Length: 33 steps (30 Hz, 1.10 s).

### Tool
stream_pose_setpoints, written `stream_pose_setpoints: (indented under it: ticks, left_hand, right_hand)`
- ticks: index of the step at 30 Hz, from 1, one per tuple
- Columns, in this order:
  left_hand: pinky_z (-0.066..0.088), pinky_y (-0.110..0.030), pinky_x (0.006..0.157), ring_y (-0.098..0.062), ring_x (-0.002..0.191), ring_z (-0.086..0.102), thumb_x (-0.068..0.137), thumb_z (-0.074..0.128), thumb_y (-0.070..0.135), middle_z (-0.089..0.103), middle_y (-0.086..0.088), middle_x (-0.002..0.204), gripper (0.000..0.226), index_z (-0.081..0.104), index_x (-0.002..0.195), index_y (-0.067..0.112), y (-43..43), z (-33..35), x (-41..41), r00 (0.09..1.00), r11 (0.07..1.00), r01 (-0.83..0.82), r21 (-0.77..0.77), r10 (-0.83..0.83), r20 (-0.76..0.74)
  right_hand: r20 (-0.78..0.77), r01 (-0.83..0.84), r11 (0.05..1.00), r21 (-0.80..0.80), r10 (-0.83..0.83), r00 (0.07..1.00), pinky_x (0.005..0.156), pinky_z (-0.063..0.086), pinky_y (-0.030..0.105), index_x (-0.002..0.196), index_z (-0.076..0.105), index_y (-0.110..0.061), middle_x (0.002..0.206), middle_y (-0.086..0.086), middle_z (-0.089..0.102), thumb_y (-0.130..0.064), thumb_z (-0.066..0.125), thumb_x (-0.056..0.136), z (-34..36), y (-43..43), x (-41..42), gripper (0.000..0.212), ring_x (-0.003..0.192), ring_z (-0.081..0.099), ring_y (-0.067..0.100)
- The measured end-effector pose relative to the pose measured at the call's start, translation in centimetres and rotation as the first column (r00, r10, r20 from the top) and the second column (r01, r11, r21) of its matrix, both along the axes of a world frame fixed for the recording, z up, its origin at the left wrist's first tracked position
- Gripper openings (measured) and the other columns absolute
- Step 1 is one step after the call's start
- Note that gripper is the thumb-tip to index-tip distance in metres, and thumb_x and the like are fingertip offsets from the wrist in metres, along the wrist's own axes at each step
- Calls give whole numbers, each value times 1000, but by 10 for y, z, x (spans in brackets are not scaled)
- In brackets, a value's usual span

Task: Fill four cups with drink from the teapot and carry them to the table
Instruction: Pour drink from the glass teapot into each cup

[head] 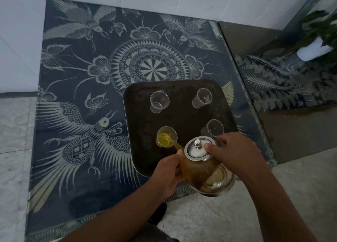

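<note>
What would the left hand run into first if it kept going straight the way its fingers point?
The left hand points up and right, already against the glass teapot. Straight on it would press into the teapot's body; depth is hard to judge.

Dim, bluish light; wide-angle warp at edges; plant (318, 27) blurred.

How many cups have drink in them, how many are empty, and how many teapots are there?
Cups with drink: 1
Empty cups: 3
Teapots: 1
Total: 5
</note>
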<state>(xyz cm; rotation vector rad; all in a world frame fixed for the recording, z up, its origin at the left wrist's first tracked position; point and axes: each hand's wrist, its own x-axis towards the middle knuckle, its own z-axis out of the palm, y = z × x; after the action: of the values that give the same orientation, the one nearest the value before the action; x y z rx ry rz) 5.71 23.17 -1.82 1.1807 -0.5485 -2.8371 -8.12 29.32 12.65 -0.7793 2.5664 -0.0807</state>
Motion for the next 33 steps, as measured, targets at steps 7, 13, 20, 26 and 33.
stream_pose_setpoints:
  ticks: [7, 13, 20, 26, 33]
  left_hand:
    - [61, -35, 83, -21, 93, 77, 107, 51, 32, 79, -13, 107, 36, 75, 120, 8, 2, -4, -1, 1000, 1000, 0, 7, 0, -7]
    - [61, -34, 80, -20, 92, 77, 108, 49, 31, 79, -12, 105, 37, 74, 122, 8, 3, -3, -1, 1000, 1000, 7, 5, -7, -21]
    - [60, -37, 84, -20, 90, 76, 108, 50, 31, 78, -11, 101, 37, 71, 125, 6, 5, -4, -2, 1000, 1000, 17, -4, -17, -19]
    - [61, -35, 84, -23, 98, 76, 108, 50, 31, 78, -14, 111, 37, 73, 124, 8, 6, -4, -1, 1000, 1000, 9, -9, -10, -12]
    - [60, -39, 90, -27, 107, 75, 107, 50, 32, 77, -17, 120, 38, 70, 127, 6, 4, -2, -4, 1000, 999, 31, -30, -31, 0]
  right_hand:
    - [4, 12, 1000, 22, -12, 1000, 73, 52, 34, 79, 64, -21, 75, -2, 66, -58, 64, 84, 0, 0, 2, 37, 72, 62, 12]
    - [0, 6, 1000, 8, -6, 1000, 69, 51, 35, 72, 60, -21, 70, -1, 63, -58, 65, 83, 1, 3, 2, 39, 70, 60, 13]
    - [-9, 15, 1000, 12, -15, 1000, 68, 49, 33, 71, 57, -22, 69, -2, 61, -57, 65, 83, -1, 5, 2, 38, 68, 59, 13]
    - [-28, 7, 1000, 28, -7, 1000, 62, 41, 30, 72, 56, -22, 69, -3, 59, -58, 64, 84, -1, 4, 3, 38, 68, 57, 12]
    - [-25, 9, 1000, 17, -8, 1000, 59, 36, 26, 73, 59, -23, 69, -5, 60, -56, 63, 86, 0, 9, 1, 36, 67, 57, 8]
